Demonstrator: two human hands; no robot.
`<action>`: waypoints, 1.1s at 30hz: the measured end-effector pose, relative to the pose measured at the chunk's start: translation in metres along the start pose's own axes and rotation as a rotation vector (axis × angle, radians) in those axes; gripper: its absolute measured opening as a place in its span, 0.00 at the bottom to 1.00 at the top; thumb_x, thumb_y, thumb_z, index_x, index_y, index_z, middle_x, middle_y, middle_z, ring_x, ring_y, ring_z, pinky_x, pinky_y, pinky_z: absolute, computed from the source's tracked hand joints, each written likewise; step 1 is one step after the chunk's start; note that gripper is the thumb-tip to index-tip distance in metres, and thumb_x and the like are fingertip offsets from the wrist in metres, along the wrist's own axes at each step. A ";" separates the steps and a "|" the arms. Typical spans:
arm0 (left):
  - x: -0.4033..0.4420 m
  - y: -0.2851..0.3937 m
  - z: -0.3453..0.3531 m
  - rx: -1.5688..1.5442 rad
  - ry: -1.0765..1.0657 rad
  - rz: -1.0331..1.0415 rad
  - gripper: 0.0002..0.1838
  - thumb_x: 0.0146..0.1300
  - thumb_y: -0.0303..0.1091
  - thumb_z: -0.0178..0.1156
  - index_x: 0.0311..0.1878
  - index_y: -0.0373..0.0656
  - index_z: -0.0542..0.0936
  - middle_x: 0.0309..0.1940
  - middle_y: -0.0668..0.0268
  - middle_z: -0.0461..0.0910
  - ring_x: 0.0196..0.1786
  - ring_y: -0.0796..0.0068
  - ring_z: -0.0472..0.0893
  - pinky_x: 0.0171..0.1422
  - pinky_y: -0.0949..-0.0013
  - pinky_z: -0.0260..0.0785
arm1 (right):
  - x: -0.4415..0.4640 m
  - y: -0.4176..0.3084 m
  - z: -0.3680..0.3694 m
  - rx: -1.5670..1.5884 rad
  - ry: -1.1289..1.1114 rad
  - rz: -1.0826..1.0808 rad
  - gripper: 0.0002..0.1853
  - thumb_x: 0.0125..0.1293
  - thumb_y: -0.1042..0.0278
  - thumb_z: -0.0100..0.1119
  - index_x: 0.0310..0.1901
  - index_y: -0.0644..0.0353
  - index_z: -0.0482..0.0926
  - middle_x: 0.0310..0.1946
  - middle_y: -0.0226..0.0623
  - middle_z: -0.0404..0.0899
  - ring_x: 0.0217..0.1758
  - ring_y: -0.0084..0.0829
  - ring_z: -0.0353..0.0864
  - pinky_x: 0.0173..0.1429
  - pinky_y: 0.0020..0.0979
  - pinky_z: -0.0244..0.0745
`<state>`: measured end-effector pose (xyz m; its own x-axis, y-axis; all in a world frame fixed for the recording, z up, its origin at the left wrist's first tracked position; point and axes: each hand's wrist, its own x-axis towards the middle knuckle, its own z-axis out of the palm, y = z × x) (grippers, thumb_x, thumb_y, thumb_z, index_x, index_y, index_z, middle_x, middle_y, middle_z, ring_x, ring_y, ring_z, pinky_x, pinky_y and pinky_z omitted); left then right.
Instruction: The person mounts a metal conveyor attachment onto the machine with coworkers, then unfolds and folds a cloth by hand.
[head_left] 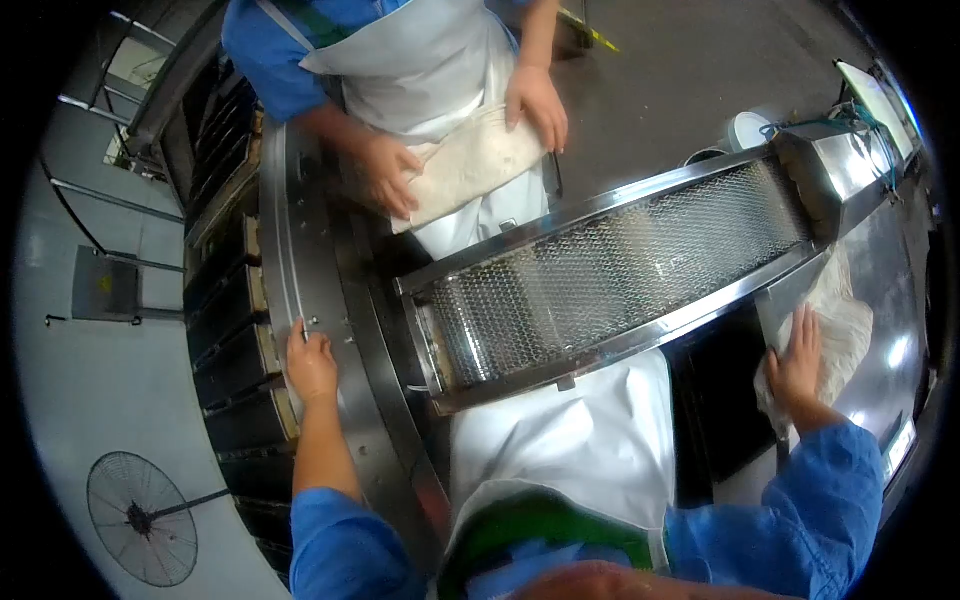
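Observation:
My left hand is at the metal ledge of the large machine on the left. Its fingers are closed near the ledge's edge, and a thin dark tip shows by them; what they hold is too small to make out. On the right, my right hand lies with fingers stretched out on a crumpled off-white cloth, which rests on a shiny metal surface. Between my hands runs a conveyor with a metal mesh belt.
Across the conveyor stands a co-worker in a white apron, both hands on a folded off-white cloth. Dark moulds line the machine's left side. A metal housing caps the conveyor's far end. A fan is at the lower left.

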<state>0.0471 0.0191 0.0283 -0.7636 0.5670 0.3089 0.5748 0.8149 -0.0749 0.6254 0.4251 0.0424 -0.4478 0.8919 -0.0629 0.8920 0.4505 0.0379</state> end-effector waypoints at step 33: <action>0.001 0.000 0.001 -0.045 0.011 -0.009 0.04 0.49 0.24 0.65 0.30 0.43 0.83 0.62 0.54 0.71 0.60 0.51 0.73 0.62 0.59 0.68 | 0.002 0.004 0.007 0.000 0.082 -0.018 0.48 0.49 0.72 0.63 0.72 0.60 0.49 0.71 0.53 0.51 0.75 0.54 0.47 0.77 0.46 0.44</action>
<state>0.0466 0.0198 0.0276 -0.7657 0.5579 0.3200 0.5806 0.8136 -0.0292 0.6284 0.4280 0.0358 -0.4671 0.8840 0.0183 0.8839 0.4662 0.0378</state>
